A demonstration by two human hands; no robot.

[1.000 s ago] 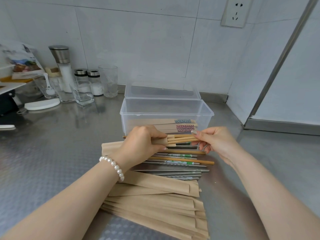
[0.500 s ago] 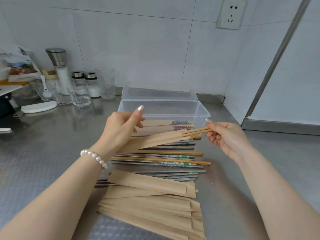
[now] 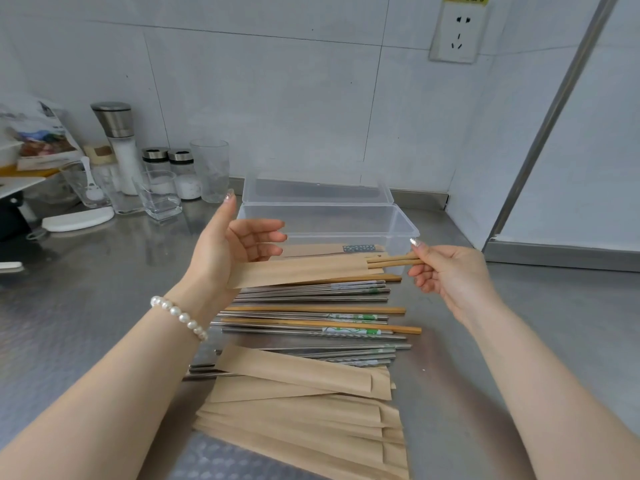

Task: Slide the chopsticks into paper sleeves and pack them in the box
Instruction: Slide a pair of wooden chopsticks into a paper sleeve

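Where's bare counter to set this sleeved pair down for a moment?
Bare steel right of the loose chopsticks, toward the wall corner, and left of the left hand, before the glasses. Crowded: sleeve stack in front, box behind.

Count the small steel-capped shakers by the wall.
2. The left shaker stands beside the tall grinder; the right shaker stands next to it, left of the tall glass. None seems hidden.
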